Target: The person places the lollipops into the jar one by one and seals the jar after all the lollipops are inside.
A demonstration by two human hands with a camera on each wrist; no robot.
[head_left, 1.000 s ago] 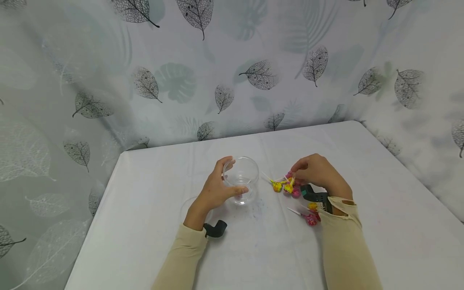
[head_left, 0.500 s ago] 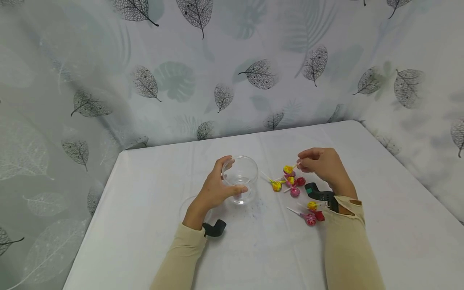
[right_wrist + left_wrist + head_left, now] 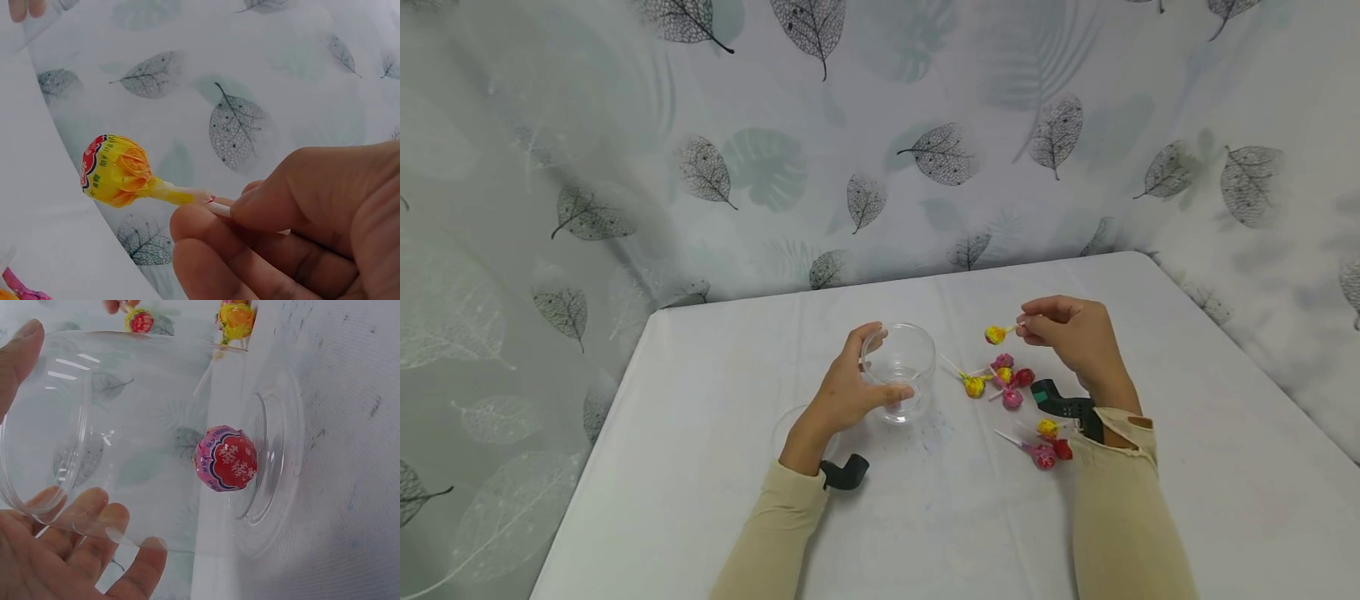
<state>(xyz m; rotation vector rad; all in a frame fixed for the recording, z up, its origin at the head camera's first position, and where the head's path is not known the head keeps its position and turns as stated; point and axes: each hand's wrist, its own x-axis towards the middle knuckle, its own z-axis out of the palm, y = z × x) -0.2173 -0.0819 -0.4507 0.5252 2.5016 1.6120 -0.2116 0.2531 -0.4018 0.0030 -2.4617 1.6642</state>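
My left hand (image 3: 838,392) grips a clear jar (image 3: 904,367) from its left side, thumb in front and fingers behind. In the left wrist view a pink and red lollipop (image 3: 226,459) shows through the jar wall, low near its base; it looks to be inside. My right hand (image 3: 1070,337) pinches the white stick of a yellow lollipop (image 3: 122,172) between thumb and fingers, holding it above the table with its head pointing left. Below that hand lie several loose lollipops, among them a yellow one (image 3: 973,386) and a pink one (image 3: 1012,398).
A second small group of lollipops, including a pink one (image 3: 1042,456), lies nearer me by the right wrist. A clear round lid-like piece (image 3: 777,433) lies partly behind the left wrist. Leaf-patterned cloth (image 3: 767,167) stands behind the white table (image 3: 715,375).
The right hand has picked a yellow lollipop up from the pile and drawn it up and away from me. The left hand and jar have stayed in place.
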